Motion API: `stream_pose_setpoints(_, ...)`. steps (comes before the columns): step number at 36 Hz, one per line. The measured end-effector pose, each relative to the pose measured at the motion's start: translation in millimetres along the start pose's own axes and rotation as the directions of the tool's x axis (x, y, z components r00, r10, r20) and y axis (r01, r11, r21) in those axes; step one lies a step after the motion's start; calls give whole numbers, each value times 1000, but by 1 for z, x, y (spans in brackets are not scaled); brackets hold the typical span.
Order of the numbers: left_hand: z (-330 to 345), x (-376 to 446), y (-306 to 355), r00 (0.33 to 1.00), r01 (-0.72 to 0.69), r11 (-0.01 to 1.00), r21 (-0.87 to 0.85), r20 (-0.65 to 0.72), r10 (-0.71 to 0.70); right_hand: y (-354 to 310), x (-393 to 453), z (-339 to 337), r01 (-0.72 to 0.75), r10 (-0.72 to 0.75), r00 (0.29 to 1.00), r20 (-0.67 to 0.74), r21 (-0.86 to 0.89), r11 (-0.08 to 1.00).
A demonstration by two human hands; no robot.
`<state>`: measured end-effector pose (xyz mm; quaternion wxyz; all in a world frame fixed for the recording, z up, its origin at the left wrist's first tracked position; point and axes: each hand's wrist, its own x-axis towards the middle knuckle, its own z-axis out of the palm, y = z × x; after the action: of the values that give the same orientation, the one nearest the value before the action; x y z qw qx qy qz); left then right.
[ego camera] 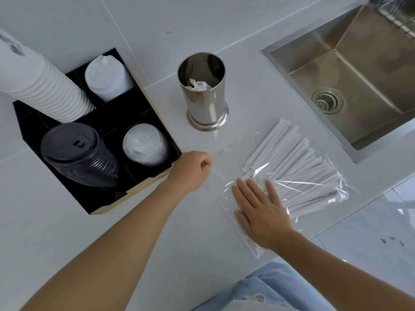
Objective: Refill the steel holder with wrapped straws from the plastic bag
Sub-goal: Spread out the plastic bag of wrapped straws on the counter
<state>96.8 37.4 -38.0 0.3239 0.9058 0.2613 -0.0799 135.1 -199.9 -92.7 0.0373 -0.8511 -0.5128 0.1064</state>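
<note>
A shiny steel holder stands upright on the white counter, with only a few wrapped straw ends showing low inside. To its right and nearer me lies a clear plastic bag full of white paper-wrapped straws, fanned out flat. My right hand lies flat with fingers spread on the bag's near end. My left hand is closed in a pinch on the bag's open edge, pulling the clear film to the left.
A black organiser box at the left holds a tall stack of white cups, white lids, black lids and clear lids. A steel sink is set into the counter at the right. The counter's edge runs close to my body.
</note>
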Motion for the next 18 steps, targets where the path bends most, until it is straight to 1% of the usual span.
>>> stream_pose_setpoints(4, 0, -5, -3, 1000, -5, 1000, 14, -22, 5, 3, -10, 4, 6, -6, 1000, 17, -10, 1000)
stream_pose_setpoints(7, 1, -7, -3, 1000, -22, 996, 82, -13, 23, 5, -11, 5, -1, 1, 999, 37, -10, 1000)
stream_pose_setpoints(11, -1, -5, 2, 996, -42, 973, 227, 91, 22, 3, -10, 5, 4, -4, 999, 34, -11, 1000)
stream_pose_setpoints(14, -1, -2, 9, 982, -90, 937, 338, 185, 27, 5, -11, 5, 2, -2, 999, 35, -13, 1000)
stream_pose_setpoints(16, -1, -1, 14, 975, -127, 916, 381, 219, 44, 4, -11, 4, 8, -7, 999, 41, -17, 1000)
stream_pose_setpoints(18, 0, 0, 17, 975, -135, 915, 379, 218, 53, 5, -11, 2, 15, -14, 999, 48, -15, 1000)
